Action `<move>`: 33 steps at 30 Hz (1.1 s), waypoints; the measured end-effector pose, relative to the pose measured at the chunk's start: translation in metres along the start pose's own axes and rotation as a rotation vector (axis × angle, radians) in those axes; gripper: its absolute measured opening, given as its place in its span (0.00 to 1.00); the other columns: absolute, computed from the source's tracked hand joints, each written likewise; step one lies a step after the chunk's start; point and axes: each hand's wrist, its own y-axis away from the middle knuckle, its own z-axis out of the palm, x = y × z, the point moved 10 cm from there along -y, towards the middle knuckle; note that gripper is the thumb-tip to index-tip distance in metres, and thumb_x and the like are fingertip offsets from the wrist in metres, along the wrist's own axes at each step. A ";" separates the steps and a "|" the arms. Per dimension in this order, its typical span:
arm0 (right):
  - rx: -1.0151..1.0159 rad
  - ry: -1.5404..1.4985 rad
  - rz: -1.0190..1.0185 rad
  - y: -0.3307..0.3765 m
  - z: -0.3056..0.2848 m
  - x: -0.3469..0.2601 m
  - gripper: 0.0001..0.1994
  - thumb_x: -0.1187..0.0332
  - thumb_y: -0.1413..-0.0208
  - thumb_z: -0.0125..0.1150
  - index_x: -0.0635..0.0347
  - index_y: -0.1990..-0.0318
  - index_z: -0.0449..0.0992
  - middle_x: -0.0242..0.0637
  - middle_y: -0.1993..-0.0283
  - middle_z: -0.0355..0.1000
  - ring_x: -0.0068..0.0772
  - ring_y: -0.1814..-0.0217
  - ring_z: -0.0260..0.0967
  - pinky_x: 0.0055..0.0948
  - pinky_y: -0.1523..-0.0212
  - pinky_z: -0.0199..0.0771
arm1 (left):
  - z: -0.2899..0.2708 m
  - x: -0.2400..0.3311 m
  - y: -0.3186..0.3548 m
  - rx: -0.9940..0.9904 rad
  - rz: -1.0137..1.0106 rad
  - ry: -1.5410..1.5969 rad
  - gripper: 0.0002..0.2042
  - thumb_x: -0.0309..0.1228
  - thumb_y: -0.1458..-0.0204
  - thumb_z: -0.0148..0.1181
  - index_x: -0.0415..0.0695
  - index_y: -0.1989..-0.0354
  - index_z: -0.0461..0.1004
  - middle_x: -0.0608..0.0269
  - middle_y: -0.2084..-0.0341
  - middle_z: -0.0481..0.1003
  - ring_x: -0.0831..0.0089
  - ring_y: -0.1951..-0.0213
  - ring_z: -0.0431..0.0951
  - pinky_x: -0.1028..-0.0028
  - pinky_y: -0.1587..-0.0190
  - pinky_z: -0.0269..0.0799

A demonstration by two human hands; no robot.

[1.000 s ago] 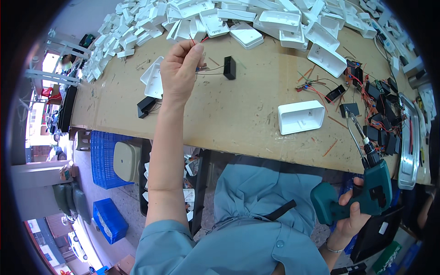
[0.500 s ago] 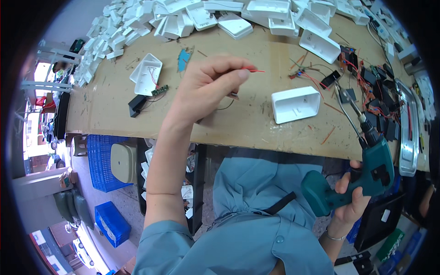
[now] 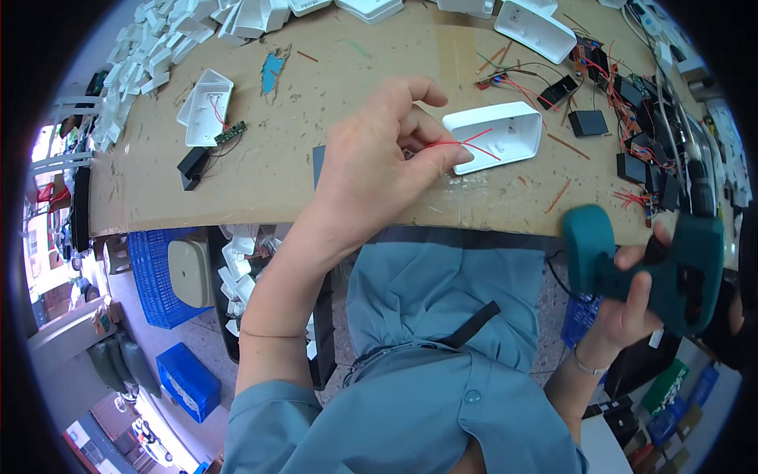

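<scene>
My left hand (image 3: 383,154) is closed in a pinch over the bench, with thin red wires (image 3: 479,145) sticking out past its fingertips. Whatever else lies inside that grip is hidden by the fingers. Behind the wires sits an open white plastic box (image 3: 517,134), its hollow side facing me. A dark flat-sided piece (image 3: 318,164) peeks out beside my left wrist. At the right, my right hand (image 3: 632,308) wraps round the grip of a green pistol-shaped soldering gun (image 3: 699,272), which is smeared by motion and points away from me.
Black boxes with wires and small boards (image 3: 643,134) crowd the bench's right side. A white box (image 3: 209,110), a green circuit board (image 3: 230,132) and a black box (image 3: 193,166) lie at left. White casings (image 3: 537,31) line the far side. Below left stands a blue crate (image 3: 158,276).
My left hand has moved right and slightly nearer, with the red wires now in front of the white box. The soldering gun has swung right, away from the black boxes. The whole view has shifted.
</scene>
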 end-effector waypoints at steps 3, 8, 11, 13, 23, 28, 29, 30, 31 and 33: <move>0.008 0.054 -0.048 -0.011 0.010 0.009 0.22 0.73 0.48 0.54 0.69 0.46 0.58 0.54 0.49 0.63 0.27 0.68 0.66 0.27 0.63 0.69 | 0.002 0.008 0.003 0.058 0.093 -0.079 0.14 0.19 0.59 0.63 0.37 0.65 0.65 0.62 0.77 0.74 0.79 0.72 0.76 0.83 0.70 0.70; 0.028 0.059 -0.085 -0.024 0.010 0.017 0.26 0.74 0.53 0.58 0.72 0.46 0.57 0.55 0.52 0.65 0.28 0.69 0.69 0.28 0.61 0.71 | 0.005 0.037 0.020 0.182 0.483 -0.289 0.15 0.19 0.62 0.66 0.38 0.67 0.65 0.65 0.80 0.71 0.80 0.75 0.76 0.84 0.76 0.71; 0.011 0.063 -0.064 -0.025 0.013 0.020 0.27 0.74 0.53 0.59 0.71 0.45 0.56 0.54 0.50 0.64 0.32 0.65 0.70 0.30 0.58 0.70 | 0.009 0.036 0.026 0.182 0.530 -0.321 0.16 0.20 0.62 0.67 0.38 0.67 0.65 0.65 0.80 0.71 0.81 0.76 0.75 0.84 0.76 0.71; 0.010 0.054 -0.043 -0.021 0.016 0.021 0.28 0.74 0.53 0.60 0.71 0.45 0.56 0.54 0.49 0.63 0.34 0.61 0.70 0.32 0.55 0.70 | 0.010 0.038 0.028 0.191 0.537 -0.322 0.16 0.20 0.63 0.67 0.38 0.67 0.66 0.65 0.80 0.71 0.81 0.76 0.75 0.84 0.76 0.71; 0.049 0.393 0.162 0.072 0.007 -0.007 0.27 0.84 0.54 0.51 0.71 0.44 0.55 0.51 0.41 0.55 0.43 0.38 0.53 0.35 0.41 0.55 | 0.010 0.033 0.031 0.193 0.518 -0.266 0.16 0.20 0.63 0.67 0.38 0.67 0.65 0.64 0.77 0.71 0.79 0.75 0.76 0.83 0.76 0.73; -0.367 0.511 0.023 0.060 0.068 -0.016 0.22 0.84 0.57 0.56 0.71 0.50 0.63 0.45 0.54 0.64 0.32 0.60 0.65 0.27 0.58 0.66 | 0.012 0.033 0.031 0.149 0.490 -0.221 0.16 0.20 0.63 0.67 0.38 0.67 0.66 0.63 0.75 0.71 0.78 0.74 0.77 0.82 0.74 0.75; -0.306 0.366 0.059 0.052 0.077 -0.011 0.20 0.84 0.57 0.57 0.71 0.52 0.65 0.43 0.57 0.65 0.29 0.65 0.64 0.26 0.62 0.67 | 0.013 0.032 0.030 0.141 0.478 -0.219 0.15 0.20 0.63 0.67 0.38 0.68 0.66 0.63 0.74 0.71 0.78 0.74 0.77 0.81 0.73 0.75; -0.244 0.218 0.095 0.044 0.085 -0.005 0.18 0.84 0.56 0.57 0.72 0.54 0.67 0.41 0.60 0.66 0.26 0.69 0.64 0.24 0.66 0.67 | 0.013 0.032 0.030 0.141 0.478 -0.219 0.15 0.20 0.63 0.67 0.38 0.68 0.66 0.63 0.74 0.71 0.78 0.74 0.77 0.81 0.73 0.75; -0.201 0.096 0.182 0.038 0.096 0.005 0.18 0.83 0.56 0.58 0.71 0.55 0.67 0.41 0.60 0.66 0.24 0.70 0.64 0.21 0.67 0.67 | 0.013 0.031 0.031 0.143 0.471 -0.207 0.14 0.20 0.63 0.67 0.37 0.69 0.67 0.63 0.75 0.71 0.78 0.74 0.76 0.81 0.73 0.75; -0.157 -0.023 0.269 0.029 0.109 0.021 0.18 0.83 0.56 0.59 0.70 0.55 0.67 0.40 0.60 0.66 0.21 0.70 0.64 0.18 0.67 0.67 | 0.012 0.031 0.031 0.145 0.465 -0.193 0.13 0.20 0.63 0.67 0.37 0.70 0.67 0.63 0.76 0.71 0.79 0.75 0.76 0.81 0.73 0.75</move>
